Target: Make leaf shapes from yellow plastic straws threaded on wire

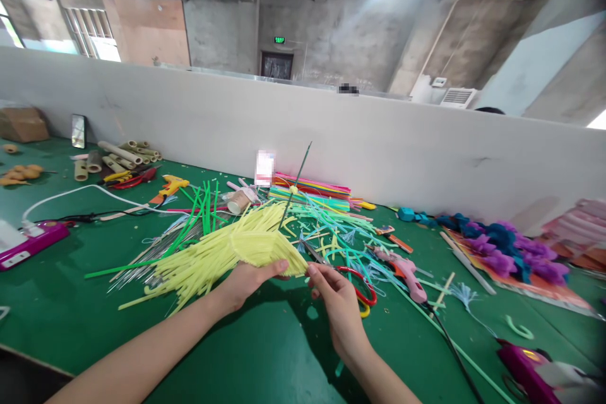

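Yellow bundle (265, 247) | left hand (249, 283), right hand (337, 298) at edges | open tabletop (272, 353) nearside

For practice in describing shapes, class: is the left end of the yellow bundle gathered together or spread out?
Spread out: the yellow bundle fans toward the left, its tips pointing different ways with gaps between them.

The right fingers (324, 281) partly hide the scissors (373, 292); the upright screen (264, 168) is blurred.

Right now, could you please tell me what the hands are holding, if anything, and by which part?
The yellow bundle of strips: the left hand grips its lower edge, the right hand pinches its right-hand tip.
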The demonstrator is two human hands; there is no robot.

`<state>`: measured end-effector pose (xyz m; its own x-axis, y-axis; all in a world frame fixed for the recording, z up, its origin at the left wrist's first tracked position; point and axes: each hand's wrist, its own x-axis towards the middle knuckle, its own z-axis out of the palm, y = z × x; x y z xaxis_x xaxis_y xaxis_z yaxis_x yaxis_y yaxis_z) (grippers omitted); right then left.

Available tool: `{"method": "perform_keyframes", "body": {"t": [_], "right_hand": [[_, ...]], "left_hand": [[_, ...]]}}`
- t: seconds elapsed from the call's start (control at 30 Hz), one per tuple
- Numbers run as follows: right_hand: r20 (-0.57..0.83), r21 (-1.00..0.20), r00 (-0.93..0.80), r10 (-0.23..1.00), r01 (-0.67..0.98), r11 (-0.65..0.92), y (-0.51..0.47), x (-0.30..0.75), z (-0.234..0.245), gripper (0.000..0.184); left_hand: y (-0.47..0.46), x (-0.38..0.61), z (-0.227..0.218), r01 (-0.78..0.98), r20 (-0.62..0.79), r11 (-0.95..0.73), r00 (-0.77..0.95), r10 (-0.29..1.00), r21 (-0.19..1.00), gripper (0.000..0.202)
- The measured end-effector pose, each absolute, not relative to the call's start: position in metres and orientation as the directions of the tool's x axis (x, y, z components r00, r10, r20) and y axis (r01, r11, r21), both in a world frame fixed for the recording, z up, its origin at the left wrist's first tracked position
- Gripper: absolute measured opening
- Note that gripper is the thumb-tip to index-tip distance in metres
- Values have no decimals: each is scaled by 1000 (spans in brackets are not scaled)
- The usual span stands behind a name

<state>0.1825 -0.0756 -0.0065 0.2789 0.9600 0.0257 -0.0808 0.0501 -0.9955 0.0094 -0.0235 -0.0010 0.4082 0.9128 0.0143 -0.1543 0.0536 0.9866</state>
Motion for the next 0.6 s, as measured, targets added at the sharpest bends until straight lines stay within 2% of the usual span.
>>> {"method": "perform_keyframes", "body": {"t": [0.33,0.6], "right_hand": [[-52,-973,270,961,-232,13,-77,187,-7,38],[-14,-973,234,972,-227,40,-77,189,-7,32]], "left_hand": [[-24,8,6,-100,-60,102,359,932,990,31],[-21,7,6,-238,-120,246,444,888,940,24]]}}
